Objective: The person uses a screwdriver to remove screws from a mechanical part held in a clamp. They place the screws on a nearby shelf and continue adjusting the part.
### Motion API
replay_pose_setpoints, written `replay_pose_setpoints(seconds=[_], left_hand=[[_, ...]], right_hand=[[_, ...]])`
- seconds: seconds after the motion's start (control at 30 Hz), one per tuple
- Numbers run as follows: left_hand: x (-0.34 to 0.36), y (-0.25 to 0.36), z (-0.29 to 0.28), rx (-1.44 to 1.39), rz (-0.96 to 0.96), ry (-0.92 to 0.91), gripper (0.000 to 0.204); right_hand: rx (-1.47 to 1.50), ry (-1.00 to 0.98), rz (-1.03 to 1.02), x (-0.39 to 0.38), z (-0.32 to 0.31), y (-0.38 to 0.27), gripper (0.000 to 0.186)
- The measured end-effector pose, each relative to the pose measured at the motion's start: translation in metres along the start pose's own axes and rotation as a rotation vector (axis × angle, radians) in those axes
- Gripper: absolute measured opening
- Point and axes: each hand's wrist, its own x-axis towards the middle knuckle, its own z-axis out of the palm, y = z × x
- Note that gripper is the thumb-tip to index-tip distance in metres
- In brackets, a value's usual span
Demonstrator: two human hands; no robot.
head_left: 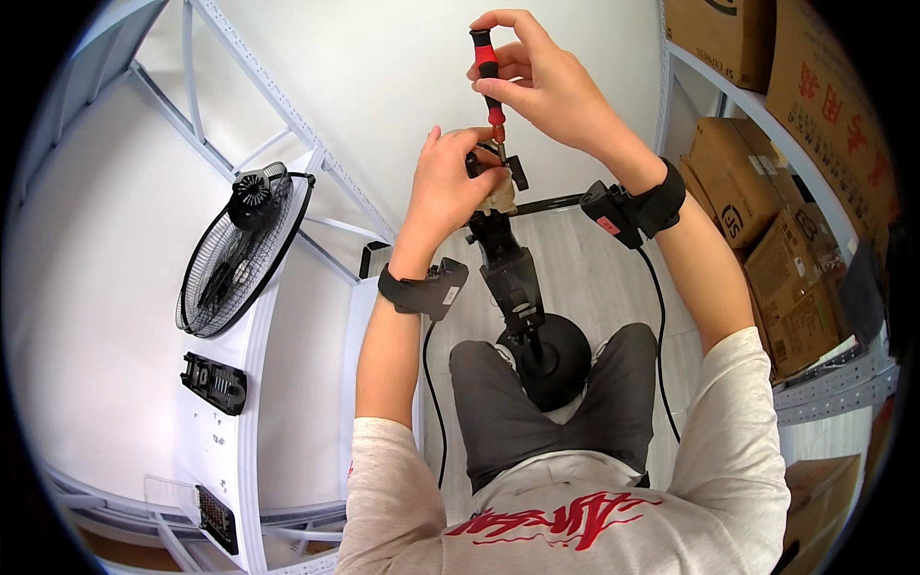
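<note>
Head view: your red-and-black screwdriver [487, 72] stands with its long axis running nearly 12 to 6, its tip end down at the fan's motor head [498, 199]. Your right hand [546, 86] grips the handle, index finger over the top end; the motor head lies at its 7 o'clock. Your left hand [450, 177] is nearer, with the motor head at its 3 to 4 o'clock; its fingers curl at the shank, but you cannot tell what they pinch, and they partly hide where the tip meets the motor head. From there, the round base [567, 372] sits between 5 and 6, the fan cage [240, 254] near 9, a black plastic housing [215, 383] at 8, and cardboard boxes [738, 182] at 3.
</note>
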Motion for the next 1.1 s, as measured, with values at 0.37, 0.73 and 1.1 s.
replay_pose_setpoints(seconds=[0.37, 0.73, 1.1], left_hand=[[-0.002, -0.002, 0.006, -0.045, -0.011, 0.016, 0.038], [-0.004, -0.003, 0.008, -0.061, -0.011, 0.033, 0.038], [-0.005, 0.000, 0.007, -0.045, -0.005, 0.069, 0.038]], right_hand=[[-0.047, 0.007, -0.037, 0.001, -0.003, 0.007, 0.051], [-0.025, -0.039, 0.014, 0.000, 0.001, -0.003, 0.054], [-0.050, -0.045, 0.039, 0.000, 0.005, -0.016, 0.053]])
